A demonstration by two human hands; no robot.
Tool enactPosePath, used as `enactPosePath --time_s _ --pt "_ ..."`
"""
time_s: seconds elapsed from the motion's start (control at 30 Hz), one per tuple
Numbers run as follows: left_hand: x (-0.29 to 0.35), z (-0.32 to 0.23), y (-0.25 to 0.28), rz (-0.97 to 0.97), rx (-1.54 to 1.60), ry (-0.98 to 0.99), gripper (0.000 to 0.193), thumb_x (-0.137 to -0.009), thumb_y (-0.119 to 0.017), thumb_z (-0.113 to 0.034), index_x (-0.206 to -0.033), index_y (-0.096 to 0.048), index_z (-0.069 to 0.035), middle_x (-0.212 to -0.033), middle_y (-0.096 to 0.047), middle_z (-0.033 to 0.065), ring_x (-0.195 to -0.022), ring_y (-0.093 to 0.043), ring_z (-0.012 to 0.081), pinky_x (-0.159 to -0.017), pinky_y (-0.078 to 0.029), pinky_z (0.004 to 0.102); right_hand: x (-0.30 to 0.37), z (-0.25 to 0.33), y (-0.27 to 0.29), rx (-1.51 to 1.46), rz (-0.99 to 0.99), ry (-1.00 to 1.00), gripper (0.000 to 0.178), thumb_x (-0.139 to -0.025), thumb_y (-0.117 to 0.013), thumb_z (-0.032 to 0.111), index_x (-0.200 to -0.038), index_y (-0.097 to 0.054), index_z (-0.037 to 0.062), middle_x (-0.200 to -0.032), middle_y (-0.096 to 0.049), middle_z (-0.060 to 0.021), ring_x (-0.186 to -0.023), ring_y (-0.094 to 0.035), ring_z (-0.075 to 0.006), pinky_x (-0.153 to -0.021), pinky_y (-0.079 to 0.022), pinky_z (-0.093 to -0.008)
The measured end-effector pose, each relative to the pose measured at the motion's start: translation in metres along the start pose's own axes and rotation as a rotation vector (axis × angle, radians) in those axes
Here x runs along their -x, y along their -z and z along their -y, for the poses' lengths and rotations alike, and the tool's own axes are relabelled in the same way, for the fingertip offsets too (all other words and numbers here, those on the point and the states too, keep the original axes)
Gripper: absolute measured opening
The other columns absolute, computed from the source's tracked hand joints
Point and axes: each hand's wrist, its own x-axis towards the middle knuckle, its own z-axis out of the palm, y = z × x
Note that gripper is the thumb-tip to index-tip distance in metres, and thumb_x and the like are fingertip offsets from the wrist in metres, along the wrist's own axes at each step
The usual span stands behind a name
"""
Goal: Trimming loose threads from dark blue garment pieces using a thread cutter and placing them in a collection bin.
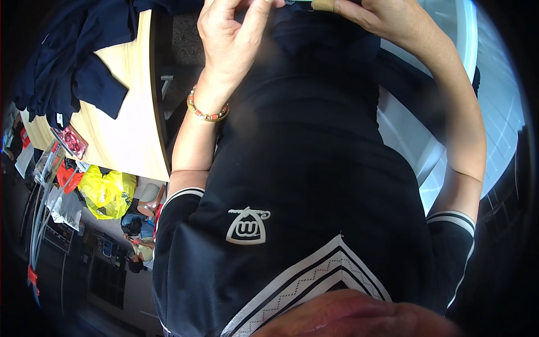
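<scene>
At the upper edge, a small pale-green item (302,1) is seen between the left hand (231,39) and the right hand (387,18) — mostly cropped, so whether it is gripped, or how wide the fingers are spread, cannot be told. It could be lost against the dark cloth (331,36) below — likeliest if support were loosened on one side.

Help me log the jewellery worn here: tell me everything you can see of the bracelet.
The bracelet looks like gold-toned metal, with orange-red and pale segments that may be beads or inlay. It loops around the wrist of the left hand, slightly slanted and against the skin. Its far side is hidden; no clasp can be made out.
</scene>
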Motion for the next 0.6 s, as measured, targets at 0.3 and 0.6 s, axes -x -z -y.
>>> enactPosePath --time_s 0.3,0.6 --pt "0.0018 0.0004 0.0011 0.004 0.021 0.015 0.007 -0.097 -0.063 0.008 -0.098 -0.062 0.001 -0.098 -0.055 0.0046 -0.084 -0.066 0.0124 -0.076 -0.053 0.0245 0.0034 -0.0020 -0.0015 0.028 -0.025 0.008 0.025 -0.094 -0.071 0.019 -0.111 -0.069 -0.0002 -0.093 -0.069 -0.0185 -0.085 -0.069 -0.0356 -0.076 -0.055 -0.0401" --pt "0.0038 0.0037 0.0067 0.003 0.141 0.084 0.008 -0.096 -0.064 0.009 -0.099 -0.063 0.001 -0.100 -0.056 0.0049 -0.085 -0.066 0.0132 -0.077 -0.054 0.0249 0.0038 0.0026 0.0017 0.041 -0.023 -0.006 0.025 -0.094 -0.071 0.019 -0.111 -0.069 0.0006 -0.093 -0.069 -0.0177 -0.084 -0.069 -0.0338 -0.076 -0.055 -0.0393"
